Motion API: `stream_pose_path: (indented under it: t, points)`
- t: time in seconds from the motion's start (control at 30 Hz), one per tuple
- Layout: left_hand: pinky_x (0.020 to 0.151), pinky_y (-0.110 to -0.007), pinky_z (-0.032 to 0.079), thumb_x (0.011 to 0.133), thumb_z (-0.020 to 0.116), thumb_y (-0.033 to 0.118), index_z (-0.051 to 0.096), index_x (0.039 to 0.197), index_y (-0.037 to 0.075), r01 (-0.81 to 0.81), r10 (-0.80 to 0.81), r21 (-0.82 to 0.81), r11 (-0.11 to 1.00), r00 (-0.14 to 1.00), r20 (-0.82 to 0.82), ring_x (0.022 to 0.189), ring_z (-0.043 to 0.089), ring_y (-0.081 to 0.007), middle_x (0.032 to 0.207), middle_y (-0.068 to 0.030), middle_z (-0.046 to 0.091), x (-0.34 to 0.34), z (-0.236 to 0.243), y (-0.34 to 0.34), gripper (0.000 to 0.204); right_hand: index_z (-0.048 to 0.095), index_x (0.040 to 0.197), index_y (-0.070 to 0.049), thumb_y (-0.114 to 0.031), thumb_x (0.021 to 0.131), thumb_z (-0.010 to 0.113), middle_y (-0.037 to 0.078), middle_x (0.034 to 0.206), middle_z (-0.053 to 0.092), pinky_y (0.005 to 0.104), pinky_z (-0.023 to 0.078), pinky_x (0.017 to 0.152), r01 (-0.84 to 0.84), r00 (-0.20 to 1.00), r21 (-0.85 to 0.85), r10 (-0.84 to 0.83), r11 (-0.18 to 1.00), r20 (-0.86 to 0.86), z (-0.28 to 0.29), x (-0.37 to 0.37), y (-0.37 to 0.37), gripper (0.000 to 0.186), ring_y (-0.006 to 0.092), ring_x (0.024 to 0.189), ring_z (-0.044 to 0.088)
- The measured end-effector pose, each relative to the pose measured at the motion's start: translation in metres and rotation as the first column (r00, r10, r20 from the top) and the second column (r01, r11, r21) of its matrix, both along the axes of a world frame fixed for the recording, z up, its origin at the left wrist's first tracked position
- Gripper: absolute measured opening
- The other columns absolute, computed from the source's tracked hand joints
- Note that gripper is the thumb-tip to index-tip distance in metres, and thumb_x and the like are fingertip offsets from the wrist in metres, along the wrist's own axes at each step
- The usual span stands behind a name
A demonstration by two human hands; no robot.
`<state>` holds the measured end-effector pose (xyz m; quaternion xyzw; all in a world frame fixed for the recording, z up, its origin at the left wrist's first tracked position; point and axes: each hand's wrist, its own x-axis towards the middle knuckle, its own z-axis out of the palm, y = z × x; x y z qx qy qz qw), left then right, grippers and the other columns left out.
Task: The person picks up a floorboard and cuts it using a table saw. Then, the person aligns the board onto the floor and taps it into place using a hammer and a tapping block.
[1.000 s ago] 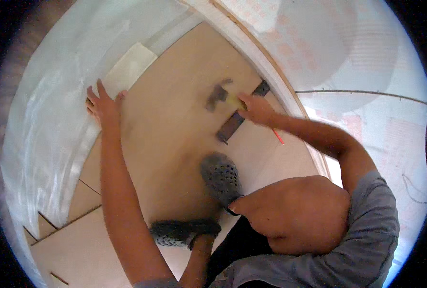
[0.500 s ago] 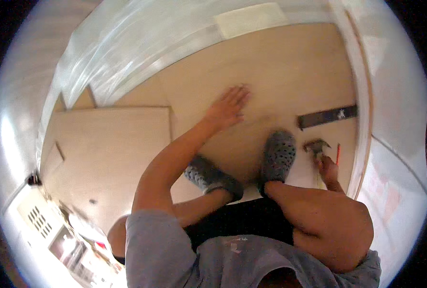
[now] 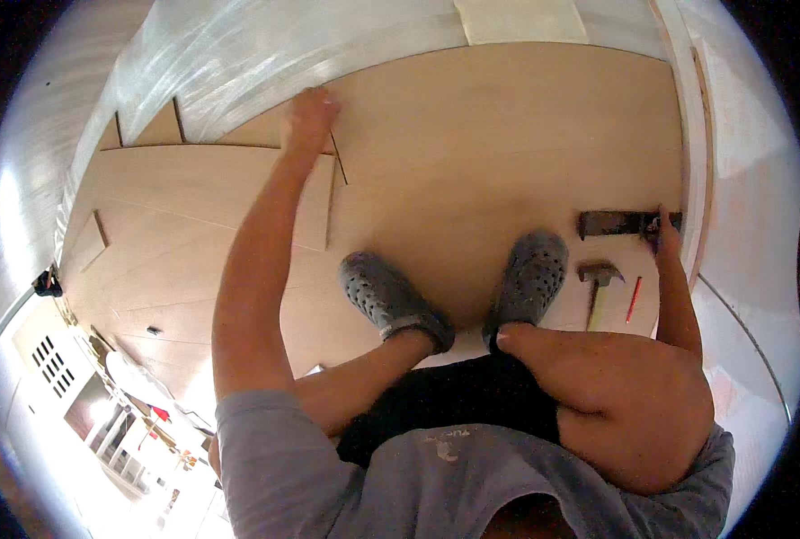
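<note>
My left hand [image 3: 310, 119] is stretched far forward to the edge of the tan floor boards [image 3: 499, 126], beside a thin dark gap between two of them. Motion blurs its fingers, and whether they hold anything does not show. Close to the right wall, my right hand [image 3: 669, 235] has its fingers around the right end of a dark flat bar [image 3: 616, 224] lying on the boards. Just below the bar lie a claw hammer [image 3: 600, 275] with a pale handle and a red pencil [image 3: 634, 300], both untouched.
A loose board [image 3: 229, 184] lies on the floor at the left, with a small offcut [image 3: 93, 235] beyond it. Translucent sheeting [image 3: 265, 63] spreads along the far side, bearing a pale rectangular piece [image 3: 521, 22]. White wall trim [image 3: 688, 117] borders the right. My grey clogs [image 3: 530, 278] stand between my hands.
My left hand has gone from the middle boards forward and left to their far edge. My right hand has let go of the hammer, now lying down, and taken the dark bar.
</note>
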<state>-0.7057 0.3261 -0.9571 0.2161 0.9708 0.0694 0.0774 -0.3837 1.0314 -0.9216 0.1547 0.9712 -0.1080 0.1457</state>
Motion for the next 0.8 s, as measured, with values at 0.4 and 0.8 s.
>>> stream_pose_path:
  t: [0.4,0.8]
  points:
    - [0.044,-0.036,0.039,0.082,0.075,0.037,0.063,0.07,0.004,-0.616,0.565,-0.138,0.775,0.579,0.589,0.05,0.055,-0.0203,0.059,-0.0074,0.057,-0.051,0.019,-0.02,0.036,0.063,0.111,-0.002,-0.047,0.083,0.065,0.019,0.1,0.068,0.0434,0.05,0.086,0.733,0.657,0.009,-0.705,0.68,-0.267,0.001,-0.059,-0.032,0.053,0.0352,0.096,0.064]
    - [0.035,-0.034,0.038,0.079,0.08,0.041,0.055,0.059,0.002,-0.703,0.672,-0.251,0.665,0.416,0.613,0.042,0.051,-0.0186,0.052,-0.0088,0.053,-0.049,-0.012,-0.064,0.05,0.066,0.077,0.006,-0.044,0.087,0.066,0.015,0.068,0.066,0.0343,0.054,0.048,0.711,0.643,-0.416,-0.763,0.567,0.059,0.022,-0.219,-0.064,0.051,0.0214,0.054,0.066]
